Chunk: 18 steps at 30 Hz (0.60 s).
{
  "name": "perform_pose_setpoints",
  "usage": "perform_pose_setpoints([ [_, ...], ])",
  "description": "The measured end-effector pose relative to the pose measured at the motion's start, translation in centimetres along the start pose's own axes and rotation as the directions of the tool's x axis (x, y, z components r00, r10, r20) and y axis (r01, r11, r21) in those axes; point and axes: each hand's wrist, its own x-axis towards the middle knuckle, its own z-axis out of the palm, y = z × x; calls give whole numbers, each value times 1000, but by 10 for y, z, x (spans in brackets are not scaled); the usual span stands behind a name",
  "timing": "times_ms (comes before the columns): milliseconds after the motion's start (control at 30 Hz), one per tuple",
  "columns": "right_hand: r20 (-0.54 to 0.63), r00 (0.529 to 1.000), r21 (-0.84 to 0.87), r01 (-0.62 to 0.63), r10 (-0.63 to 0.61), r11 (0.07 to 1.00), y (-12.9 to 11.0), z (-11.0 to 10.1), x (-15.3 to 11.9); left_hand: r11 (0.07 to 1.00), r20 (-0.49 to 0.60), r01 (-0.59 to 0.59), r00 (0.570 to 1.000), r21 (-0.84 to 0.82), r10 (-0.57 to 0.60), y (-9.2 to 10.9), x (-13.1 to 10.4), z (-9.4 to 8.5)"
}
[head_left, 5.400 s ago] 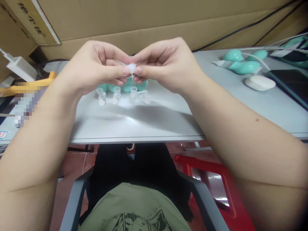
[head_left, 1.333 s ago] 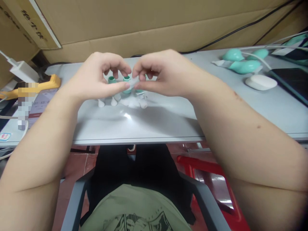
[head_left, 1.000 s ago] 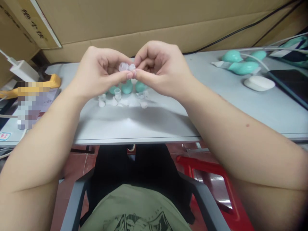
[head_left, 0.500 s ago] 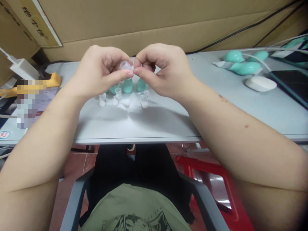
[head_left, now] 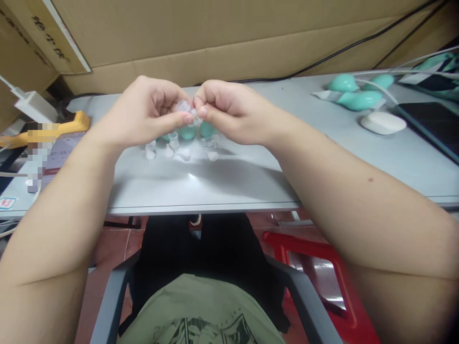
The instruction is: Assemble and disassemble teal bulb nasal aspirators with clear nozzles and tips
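Between thumb and fingers my left hand [head_left: 158, 107] pinches a small translucent plastic piece [head_left: 183, 107] with a round, cup-like end. My right hand [head_left: 222, 109] is closed at the other end of that piece, thumb against forefinger, fingertips nearly touching the left ones. Whether the right fingers also hold a separate small part is too blurred to tell. Below the hands stand several mint-green rounded bulbs [head_left: 187, 132], partly covered by the fingers. In front of them lie small clear plastic cups [head_left: 173, 140] and white spoon-shaped tips [head_left: 212, 155] on the grey table [head_left: 201, 188].
To the right lie more mint-green bulbs [head_left: 360, 100], a white rounded mouse-like object [head_left: 383, 123] and a dark tablet-like panel [head_left: 433, 126]. On the left are a yellow object [head_left: 73, 123], a phone [head_left: 64, 148] and a white charger [head_left: 38, 107]. Cardboard [head_left: 201, 33] stands behind the table.
Both hands have come slightly lower and nearer, with the clear piece still between them. The right hand has shifted a little left. The view has moved slightly.
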Motion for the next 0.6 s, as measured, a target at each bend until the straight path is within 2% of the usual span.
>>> perform_pose_setpoints([
  [100,17,1000,159,-25,22,987,1,-2,3,1000,14,-9,1000,-29,9,2,-1,-1],
  [167,-43,999,204,0,9,979,-3,-2,4,999,-9,-10,1000,-44,10,4,-1,-1],
  [300,-152,988,-26,-35,31,999,-17,-2,2,999,-50,15,999,-39,-17,3,0,-1],
  [400,-140,989,-106,-68,52,992,-22,-2,0,999,-33,41,999,-27,-42,2,1,-1],
  [500,-64,996,-26,-63,61,998,-15,-3,0,1000,-6,18,1000,6,-18,2,0,0],
  [600,-33,999,172,-11,17,985,-2,-6,2,998,2,-39,999,49,39,2,-1,-1],
])
